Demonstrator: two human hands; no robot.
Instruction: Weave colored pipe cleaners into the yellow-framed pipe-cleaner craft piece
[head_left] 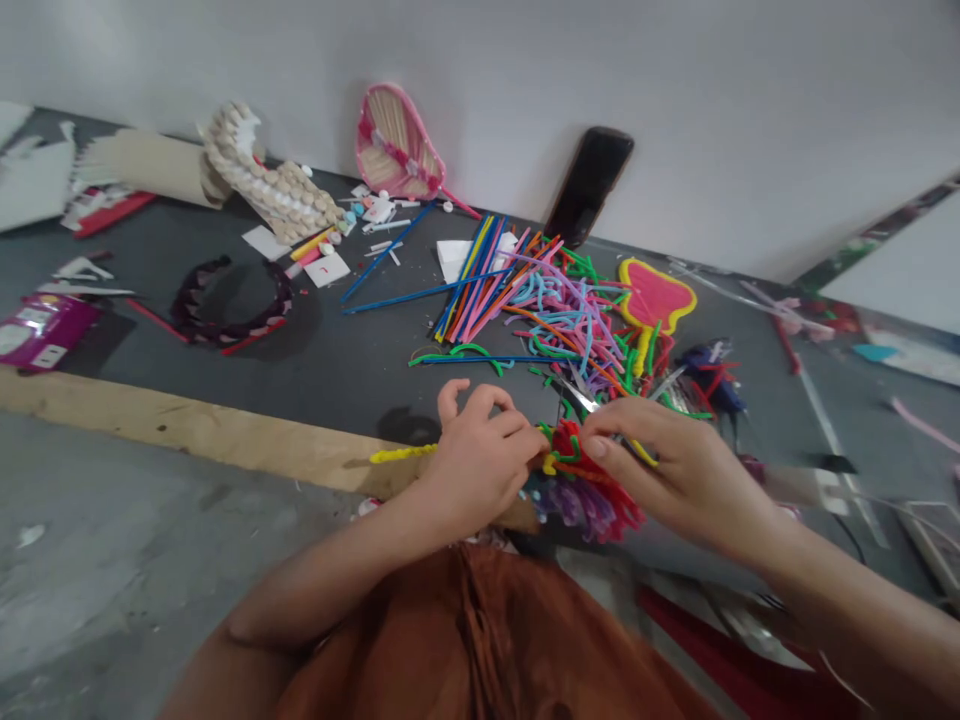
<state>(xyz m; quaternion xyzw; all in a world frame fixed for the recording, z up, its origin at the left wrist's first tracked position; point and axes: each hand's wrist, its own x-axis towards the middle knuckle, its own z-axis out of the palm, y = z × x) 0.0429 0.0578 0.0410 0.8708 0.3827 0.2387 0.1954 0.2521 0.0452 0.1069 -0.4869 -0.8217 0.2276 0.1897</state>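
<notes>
At the table's front edge, my left hand point(487, 450) is closed on a colourful pipe-cleaner craft point(585, 505). Red, purple and green loops make up its visible part, and a yellow stem point(403, 454) sticks out to the left of the hand. My right hand point(660, 460) grips a pair of scissors point(581, 395), whose silver blades point up and left, just above the craft. Most of the scissors' handle lies hidden in my fingers. A loose pile of cut pipe cleaners point(570, 310) lies just beyond both hands.
Behind the hands lies a bundle of straight pipe cleaners point(476, 280). A phone point(591, 185) leans on the wall beside a pink fan-shaped craft point(397, 145). Further right is a pink-and-yellow pipe-cleaner shape point(656, 295). A dark headband point(232, 300) and purple packet point(49, 325) lie left.
</notes>
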